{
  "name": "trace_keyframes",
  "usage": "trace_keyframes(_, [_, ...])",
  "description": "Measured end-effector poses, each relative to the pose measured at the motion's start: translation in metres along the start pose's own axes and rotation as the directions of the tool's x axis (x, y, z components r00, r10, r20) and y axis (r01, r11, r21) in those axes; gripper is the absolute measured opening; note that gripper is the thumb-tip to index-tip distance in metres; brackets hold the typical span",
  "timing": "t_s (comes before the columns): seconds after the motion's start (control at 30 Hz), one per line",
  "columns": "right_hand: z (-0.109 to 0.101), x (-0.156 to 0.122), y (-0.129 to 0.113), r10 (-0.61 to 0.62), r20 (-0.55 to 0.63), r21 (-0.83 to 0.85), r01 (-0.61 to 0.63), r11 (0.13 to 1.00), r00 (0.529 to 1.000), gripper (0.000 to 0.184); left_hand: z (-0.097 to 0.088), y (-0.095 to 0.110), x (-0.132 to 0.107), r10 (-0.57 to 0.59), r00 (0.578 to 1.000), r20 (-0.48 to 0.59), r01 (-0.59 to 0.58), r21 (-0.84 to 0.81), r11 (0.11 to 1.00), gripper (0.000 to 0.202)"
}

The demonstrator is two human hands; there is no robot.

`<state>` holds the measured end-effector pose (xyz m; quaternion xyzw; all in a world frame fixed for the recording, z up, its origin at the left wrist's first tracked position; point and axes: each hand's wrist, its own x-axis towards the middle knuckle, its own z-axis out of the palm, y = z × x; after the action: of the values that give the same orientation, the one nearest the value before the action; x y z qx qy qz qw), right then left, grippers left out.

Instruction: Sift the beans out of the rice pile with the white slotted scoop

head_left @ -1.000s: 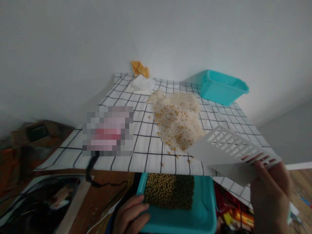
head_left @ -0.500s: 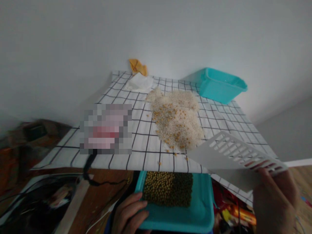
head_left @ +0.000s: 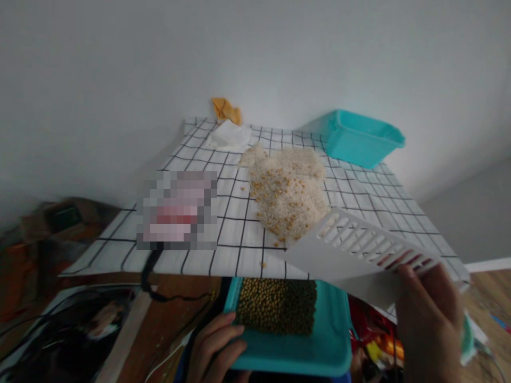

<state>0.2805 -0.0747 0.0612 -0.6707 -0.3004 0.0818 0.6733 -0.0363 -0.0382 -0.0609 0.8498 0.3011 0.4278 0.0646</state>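
My right hand is closed on the right end of a white slotted plastic panel. The panel is tilted over the table's front right, and its left end reaches the near edge of a pile of rice mixed with yellow beans. Below the table's front edge, the fingers of my left hand wrap over the left rim of a teal plastic tray. Inside the tray lie yellow beans on the left and dark green beans beside them. The left thumb is mostly hidden.
A teal bin stands at the table's back right. White paper or cloth and a yellow cloth lie at the back left. A blurred-out item with a black strap is at the front left of the checked tablecloth.
My right hand has brought the white panel leftward along the table's front, covering some loose beans near the edge. The left hand and tray have hardly moved.
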Motion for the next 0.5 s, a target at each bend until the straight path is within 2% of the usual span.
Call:
trace_keyframes(0.17, [0.031, -0.001, -0.010, -0.074, 0.195, 0.072, 0.061, 0.996, 0.978, 0.015, -0.002, -0.001, 0.000, 0.017, 1.000, 0.003, -0.017, -0.013, 1.000, 0.014])
trace_keyframes(0.27, [0.036, 0.008, -0.010, -0.106, 0.302, 0.084, 0.085, 0.993, 0.947, 0.016, -0.003, 0.000, -0.001, 0.004, 1.000, 0.022, -0.004, -0.005, 1.000, 0.014])
trace_keyframes(0.33, [0.032, 0.012, -0.010, -0.076, 0.348, 0.069, 0.056, 0.996, 0.935, 0.018, -0.003, 0.000, -0.001, -0.004, 1.000, 0.013, 0.004, -0.003, 1.000, 0.014])
trace_keyframes(0.43, [0.023, 0.014, -0.012, 0.003, 0.337, 0.048, -0.020, 0.999, 0.941, 0.020, -0.002, 0.000, 0.000, 0.014, 1.000, -0.008, -0.014, -0.011, 1.000, 0.016])
trace_keyframes(0.5, [0.016, 0.013, -0.013, 0.030, 0.238, 0.055, -0.044, 0.998, 0.971, 0.020, 0.000, 0.000, 0.000, 0.031, 0.999, -0.014, -0.032, -0.013, 0.999, 0.016])
